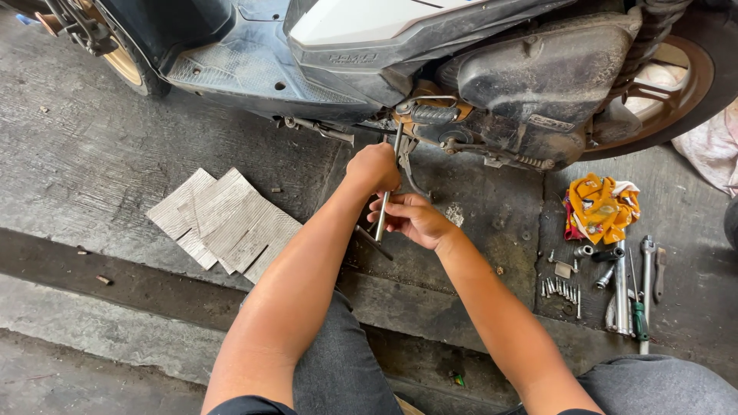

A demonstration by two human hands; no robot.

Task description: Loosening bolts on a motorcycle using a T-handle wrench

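Note:
A scooter point(430, 46) stands across the top of the view, its dirty engine case point(546, 77) facing me. My left hand point(373, 166) is closed around the shaft of a long metal T-handle wrench point(387, 196) that points up toward the underside near the stand. My right hand point(411, 217) grips the lower end of the same wrench, by its crossbar. Both forearms reach forward over my knees.
Flattened grey cardboard pieces point(223, 219) lie on the concrete at the left. At the right sit an orange and yellow rag point(601, 206), several small bolts point(561, 288), sockets, spanners point(647, 265) and a green-handled screwdriver point(638, 319). The rear wheel point(676, 77) is at top right.

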